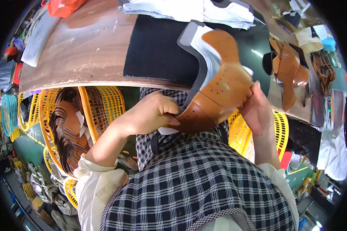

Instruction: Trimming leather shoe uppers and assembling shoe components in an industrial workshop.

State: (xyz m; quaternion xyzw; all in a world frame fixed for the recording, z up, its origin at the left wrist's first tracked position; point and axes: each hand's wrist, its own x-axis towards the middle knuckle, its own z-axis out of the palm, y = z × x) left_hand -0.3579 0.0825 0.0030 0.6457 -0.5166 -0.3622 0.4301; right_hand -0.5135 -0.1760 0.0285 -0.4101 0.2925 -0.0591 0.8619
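Note:
Between my hands is a brown leather shoe upper (221, 84) with punched holes, held up at the table's front edge. White lining and a grey foam layer (187, 36) show along its left side. My left hand (152, 111) is closed, pinching the lower left end of the upper between thumb and fingers. At the right edge, the fingers of my right hand (258, 109) close on the leather, partly hidden behind it. Under and beyond the upper lies a black mat (158, 48) on the wooden table (85, 42).
White lining pieces (173, 9) are piled behind the mat. More brown uppers (291, 73) lie at the table's right. Below, left, a yellow basket (85, 111) holds stacked brown leather pieces (67, 119); another yellow basket (240, 133) stands right. A red bag (64, 7) sits far left.

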